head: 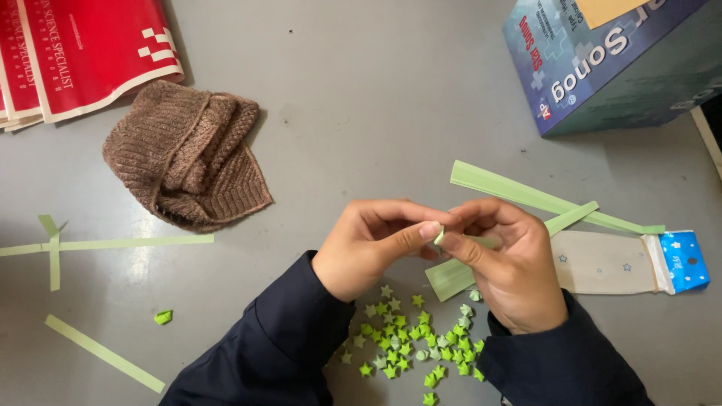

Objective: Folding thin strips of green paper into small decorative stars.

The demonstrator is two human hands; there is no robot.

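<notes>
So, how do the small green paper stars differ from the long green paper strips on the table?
The paper stars are tiny, folded and puffy; the paper strips are long, flat and unfolded. The stars lie heaped together below the left hand and right hand; the strips lie scattered apart. The stars look mostly brighter green, the strips paler. Both appear to be green paper.

Brown knitted hat (186, 154) — red booklets (75, 53), blue box (602, 68).
</notes>
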